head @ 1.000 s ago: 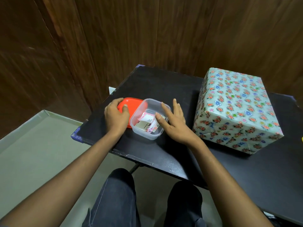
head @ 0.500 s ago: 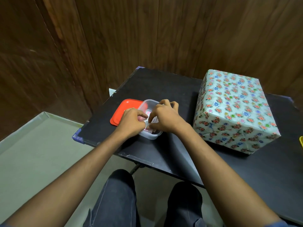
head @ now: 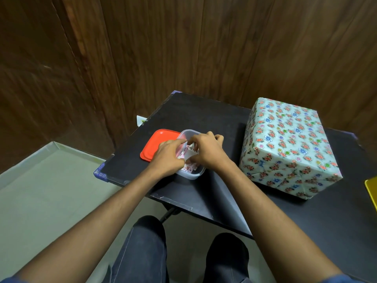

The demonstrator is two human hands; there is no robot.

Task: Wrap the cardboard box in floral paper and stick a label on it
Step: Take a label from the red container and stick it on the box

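The cardboard box (head: 289, 148), fully covered in floral paper, is seen resting on the right part of the black table (head: 204, 111), well apart from both hands. To its left, a clear plastic container (head: 190, 174) is shown, with small pink-and-white paper labels (head: 188, 167) inside. The left hand (head: 168, 155) and right hand (head: 206, 152) are held over the container, fingers curled and pinching a label between them. An orange lid (head: 157, 144) lies just beside the container, on its left.

Dark wood-panel wall (head: 183, 48); grey floor (head: 51, 190); black table (head: 204, 115).
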